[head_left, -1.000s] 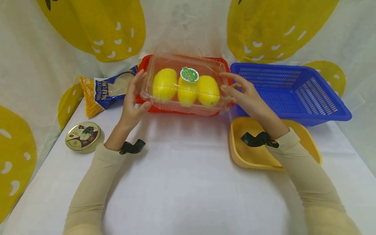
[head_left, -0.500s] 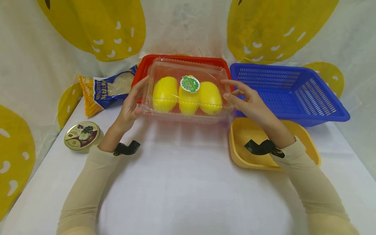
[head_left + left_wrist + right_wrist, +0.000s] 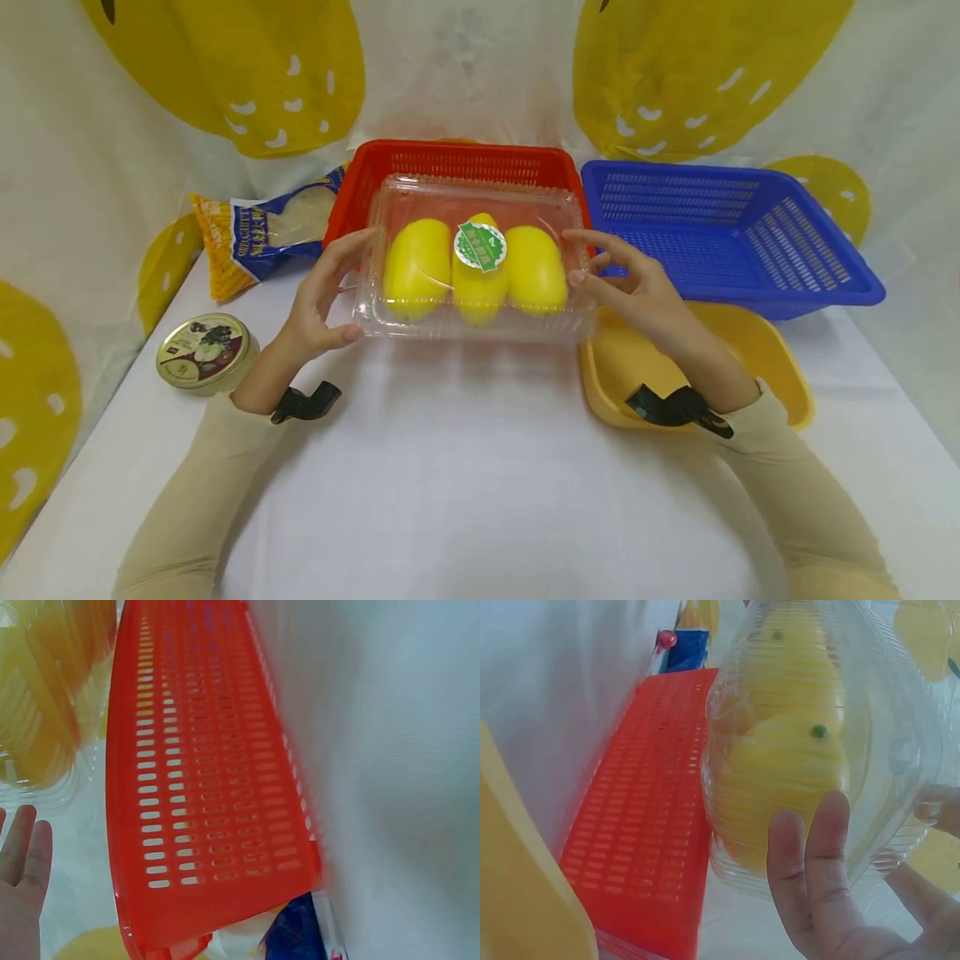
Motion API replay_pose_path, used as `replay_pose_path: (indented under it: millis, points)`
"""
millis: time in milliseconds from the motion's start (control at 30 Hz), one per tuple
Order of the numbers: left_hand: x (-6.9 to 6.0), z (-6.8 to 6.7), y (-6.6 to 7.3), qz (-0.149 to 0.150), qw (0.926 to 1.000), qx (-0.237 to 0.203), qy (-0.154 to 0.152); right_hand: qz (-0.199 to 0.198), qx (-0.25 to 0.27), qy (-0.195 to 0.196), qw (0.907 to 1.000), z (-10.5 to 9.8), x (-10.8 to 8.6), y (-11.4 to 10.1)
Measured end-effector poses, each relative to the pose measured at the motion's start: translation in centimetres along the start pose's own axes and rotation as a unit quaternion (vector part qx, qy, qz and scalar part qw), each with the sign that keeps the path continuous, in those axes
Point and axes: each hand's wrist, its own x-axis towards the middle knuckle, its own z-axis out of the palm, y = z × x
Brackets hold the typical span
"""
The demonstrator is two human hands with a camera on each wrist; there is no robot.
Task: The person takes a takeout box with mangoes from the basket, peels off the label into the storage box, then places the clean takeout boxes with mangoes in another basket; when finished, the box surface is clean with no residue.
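Observation:
A clear plastic clamshell box (image 3: 480, 325) with a green-and-white sticker is held up in front of the red basket, its top tilted toward me. Inside it lie three yellow fruits (image 3: 537, 271). My left hand (image 3: 318, 300) grips the box's left end, the thumb near its lower corner. At the other end my right hand (image 3: 637, 283) holds it, fingers and thumb on the side and edge. The right wrist view shows two fingertips (image 3: 829, 817) pressed on the box's ribbed wall. In the left wrist view, fingers (image 3: 34, 847) appear beside the box's end.
The red basket (image 3: 345, 200) stands right behind the box. To the right are a blue basket (image 3: 825, 287) and a yellow tub (image 3: 787, 367) under my right forearm. A pasta bag (image 3: 255, 237) and a round tin (image 3: 202, 350) are on the left.
The clamshell box has come toward me, from over the red basket to in front of it, with both hands on it. More of the basket's back wall now shows.

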Motion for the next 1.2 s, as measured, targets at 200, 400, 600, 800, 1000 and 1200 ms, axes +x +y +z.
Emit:
replay_pose_path:
  millis: [200, 400, 600, 800, 1000, 1200]
  points:
    - [-0.7, 0.2, 0.4, 0.017, 0.9998, -0.006, -0.014, -0.029, 0.01, 0.003, 0.9995, 0.4, -1.2, 0.5]
    - [-1.6, 0.4, 0.6, 0.021, 0.9988, 0.002, -0.044, -0.058, 0.024, 0.0, 0.9981, 0.5, -3.1, 1.0]
    - [-2.5, 0.5, 0.9, 0.019, 0.9973, 0.02, -0.068, -0.071, 0.023, -0.001, 0.9972, 1.0, -4.5, 1.1]
    - [-3.4, 0.5, 0.9, 0.037, 0.9953, 0.019, -0.087, -0.082, 0.017, 0.004, 0.9965, 1.8, -5.7, 1.8]
    - [-4.1, 0.5, 0.7, 0.036, 0.9923, 0.04, -0.111, -0.082, 0.044, -0.014, 0.9956, 2.4, -6.5, 2.8]
    - [-4.4, 0.3, 0.7, 0.007, 0.9875, 0.064, -0.144, -0.064, 0.044, -0.036, 0.9963, 2.5, -7.0, 3.7]
